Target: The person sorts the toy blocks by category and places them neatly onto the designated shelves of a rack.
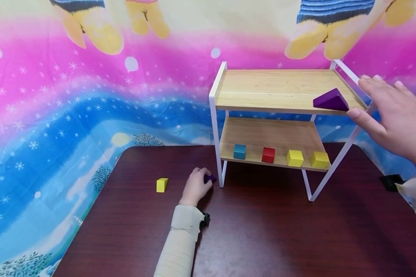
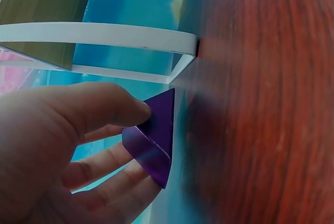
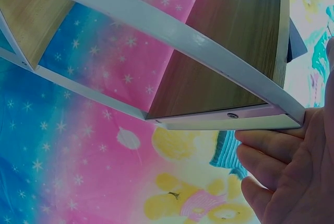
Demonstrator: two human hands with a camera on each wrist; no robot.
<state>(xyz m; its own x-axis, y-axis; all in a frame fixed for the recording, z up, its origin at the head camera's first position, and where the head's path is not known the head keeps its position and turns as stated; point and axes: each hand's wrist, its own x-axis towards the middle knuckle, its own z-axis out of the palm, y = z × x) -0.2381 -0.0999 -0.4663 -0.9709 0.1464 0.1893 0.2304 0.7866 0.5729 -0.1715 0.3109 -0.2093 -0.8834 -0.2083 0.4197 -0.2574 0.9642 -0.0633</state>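
With our left hand [image 1: 196,186] we pinch one wedge [image 2: 163,122] beside the rack [image 1: 274,82], while our right hand [image 1: 396,111], stretched and holding nothing, is near the upper wedge [image 1: 330,100], which might fall from the front edge if we nudge it.

Bright, even head view with pale glare on the tabletop [image 1: 263,246], dimmer, softer wrist views.
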